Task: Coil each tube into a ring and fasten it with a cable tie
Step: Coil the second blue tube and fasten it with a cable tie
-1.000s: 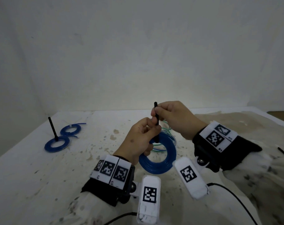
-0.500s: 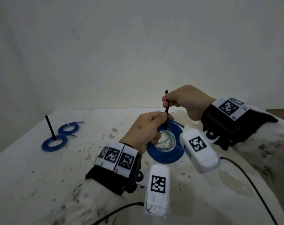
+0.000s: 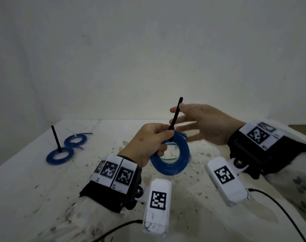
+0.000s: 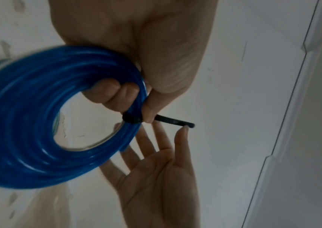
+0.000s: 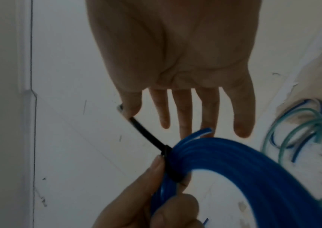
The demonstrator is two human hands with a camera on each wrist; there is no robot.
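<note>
my right hand (image 3: 206, 125) has let go of the cable tie (image 3: 175, 114) and spreads open beside it, while my left hand (image 3: 149, 143) pinches the blue coil (image 3: 171, 160), so it looks fastened.

The head camera is looking forward and down from above the blue coil (image 3: 171, 154), taking in the whole white surface (image 3: 35, 186) and the wall behind it. The left wrist camera is sitting very close to the coil (image 4: 29, 123), facing along the left hand (image 4: 136, 46) toward the wall. The right wrist camera is pointing from the opposite side along the right hand (image 5: 175, 54), close to the coil (image 5: 253, 169). All three views are sharing the coil and its black cable tie (image 3: 175, 117).
</note>
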